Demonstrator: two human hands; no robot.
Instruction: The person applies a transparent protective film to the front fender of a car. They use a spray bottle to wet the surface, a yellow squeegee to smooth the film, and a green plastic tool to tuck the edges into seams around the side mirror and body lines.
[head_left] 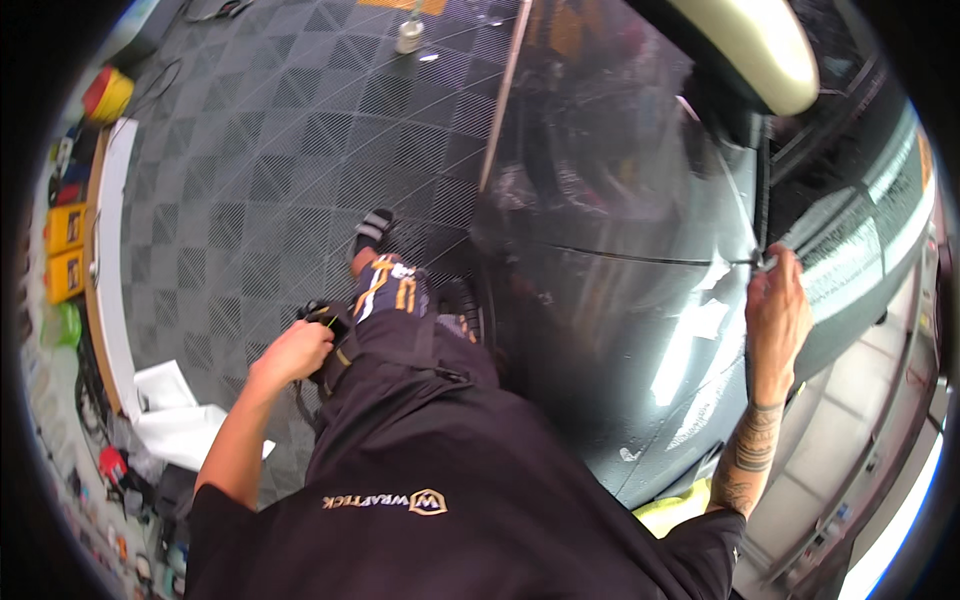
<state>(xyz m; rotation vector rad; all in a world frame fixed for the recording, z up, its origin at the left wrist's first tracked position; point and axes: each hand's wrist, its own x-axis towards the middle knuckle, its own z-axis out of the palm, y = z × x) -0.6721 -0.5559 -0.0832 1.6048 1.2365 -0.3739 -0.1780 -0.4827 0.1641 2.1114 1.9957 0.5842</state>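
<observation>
My right hand (780, 302) is up at the edge of a dark glossy car panel (600, 330), where a panel gap meets the window area. Its fingers are pinched together there, and I cannot make out what is between them. Wet streaks and bright reflections cover the panel. At my left hip, my left hand (302, 350) is closed with its fingertips at a black tool pouch (333, 318). Whatever those fingers grip is hidden by the hand and pouch.
A pale yellow side mirror (765, 50) juts out at the upper right. White sheets (185, 420) lie on the grey tiled floor (260, 170). Yellow boxes (66, 255) stand along the left wall. A small white container (409, 38) sits at the far end.
</observation>
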